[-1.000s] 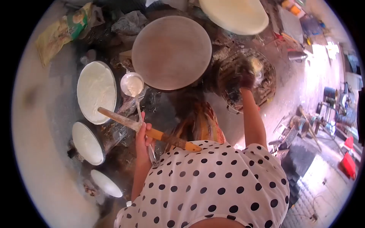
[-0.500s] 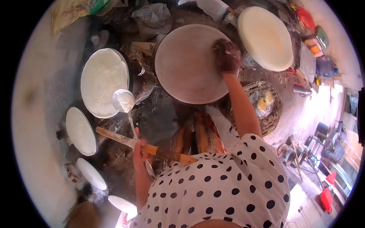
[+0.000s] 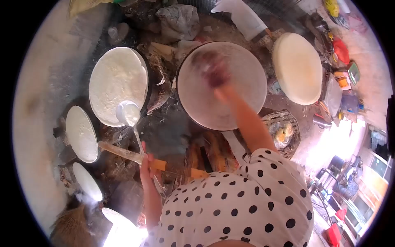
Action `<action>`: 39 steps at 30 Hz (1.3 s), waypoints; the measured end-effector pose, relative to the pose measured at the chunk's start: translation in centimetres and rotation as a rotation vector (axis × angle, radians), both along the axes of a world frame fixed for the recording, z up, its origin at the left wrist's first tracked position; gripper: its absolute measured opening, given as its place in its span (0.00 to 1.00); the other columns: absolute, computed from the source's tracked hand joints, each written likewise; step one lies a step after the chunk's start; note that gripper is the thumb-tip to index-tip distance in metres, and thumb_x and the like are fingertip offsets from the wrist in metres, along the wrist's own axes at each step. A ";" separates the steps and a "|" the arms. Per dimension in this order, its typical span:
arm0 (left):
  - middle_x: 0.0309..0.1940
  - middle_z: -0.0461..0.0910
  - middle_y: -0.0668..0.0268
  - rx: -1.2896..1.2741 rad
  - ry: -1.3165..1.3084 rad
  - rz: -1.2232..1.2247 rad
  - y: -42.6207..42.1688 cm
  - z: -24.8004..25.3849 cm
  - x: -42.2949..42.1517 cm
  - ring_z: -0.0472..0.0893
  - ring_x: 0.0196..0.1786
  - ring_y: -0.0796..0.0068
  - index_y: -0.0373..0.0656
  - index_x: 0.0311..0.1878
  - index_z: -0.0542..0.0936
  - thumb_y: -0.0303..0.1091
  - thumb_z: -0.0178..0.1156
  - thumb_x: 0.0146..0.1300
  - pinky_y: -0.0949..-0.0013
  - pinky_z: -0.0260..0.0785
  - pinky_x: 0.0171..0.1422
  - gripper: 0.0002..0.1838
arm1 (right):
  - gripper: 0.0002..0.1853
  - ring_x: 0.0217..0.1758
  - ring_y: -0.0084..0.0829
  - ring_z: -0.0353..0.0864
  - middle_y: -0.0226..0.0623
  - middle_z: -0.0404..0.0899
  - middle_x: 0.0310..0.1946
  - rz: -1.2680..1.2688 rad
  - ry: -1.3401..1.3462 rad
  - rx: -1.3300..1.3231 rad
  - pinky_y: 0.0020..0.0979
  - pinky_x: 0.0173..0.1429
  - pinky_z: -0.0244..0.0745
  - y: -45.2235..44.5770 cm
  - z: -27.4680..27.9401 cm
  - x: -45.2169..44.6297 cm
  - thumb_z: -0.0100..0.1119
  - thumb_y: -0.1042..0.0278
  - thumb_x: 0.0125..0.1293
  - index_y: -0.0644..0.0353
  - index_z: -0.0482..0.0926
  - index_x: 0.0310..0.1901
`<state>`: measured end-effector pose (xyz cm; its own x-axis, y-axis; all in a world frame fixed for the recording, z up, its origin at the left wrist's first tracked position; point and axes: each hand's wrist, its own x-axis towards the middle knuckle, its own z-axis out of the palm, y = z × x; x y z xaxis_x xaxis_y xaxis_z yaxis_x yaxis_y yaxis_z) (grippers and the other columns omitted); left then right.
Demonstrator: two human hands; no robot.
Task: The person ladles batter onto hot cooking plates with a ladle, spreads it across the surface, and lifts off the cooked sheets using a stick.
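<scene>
My left hand is closed round the handle of a ladle and a long flat wooden spatula. White batter fills the ladle's bowl, which is over a pan of white batter. My right hand, blurred by motion, is over the round griddle with something dark reddish; whether that is a cloth or a mitt, and how the fingers lie, is not clear. To the right of the griddle lies a thick pile of round pale flatbreads.
Smaller white-topped pans line the left side, with steam low down. A basket holding yellowish lumps and plastic stands right of my right arm. Burning wood lies below the griddle. A crumpled plastic bag is behind it.
My right hand has moved from the basket across to the griddle, now with the dark reddish thing on its left part. The ladle has come over the batter pan. The view has shifted.
</scene>
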<state>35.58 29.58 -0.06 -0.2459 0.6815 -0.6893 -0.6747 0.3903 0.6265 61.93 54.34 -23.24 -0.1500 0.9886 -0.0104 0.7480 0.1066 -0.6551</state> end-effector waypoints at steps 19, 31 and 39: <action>0.33 0.68 0.76 0.139 -0.121 0.071 -1.7 -3.1 -2.2 0.56 0.13 0.93 0.49 0.73 0.52 0.36 0.41 0.75 0.83 0.53 0.13 0.25 | 0.22 0.70 0.33 0.60 0.37 0.66 0.64 0.684 -0.320 0.403 0.42 0.71 0.58 -13.9 3.3 3.3 0.43 0.57 0.71 0.50 0.66 0.64; 0.33 0.70 0.75 0.047 -0.113 0.151 -3.6 -2.1 -1.7 0.57 0.13 0.92 0.50 0.73 0.53 0.35 0.44 0.74 0.84 0.54 0.15 0.27 | 0.18 0.51 0.38 0.76 0.41 0.72 0.56 0.258 -0.346 0.268 0.41 0.54 0.74 -4.7 3.4 -4.7 0.44 0.60 0.69 0.53 0.71 0.58; 0.34 0.70 0.76 0.026 -0.078 0.064 -4.9 -1.1 -2.2 0.56 0.14 0.91 0.50 0.73 0.54 0.36 0.45 0.73 0.82 0.53 0.15 0.27 | 0.19 0.66 0.36 0.65 0.37 0.69 0.61 -0.062 -0.822 0.307 0.38 0.64 0.67 -6.0 2.6 12.3 0.46 0.61 0.69 0.50 0.69 0.61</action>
<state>33.37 24.69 -1.14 -0.2359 0.6837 -0.6906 -0.7451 0.3289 0.5802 74.20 48.34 -20.59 -0.1574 0.9717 0.1761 0.9806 0.1327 0.1444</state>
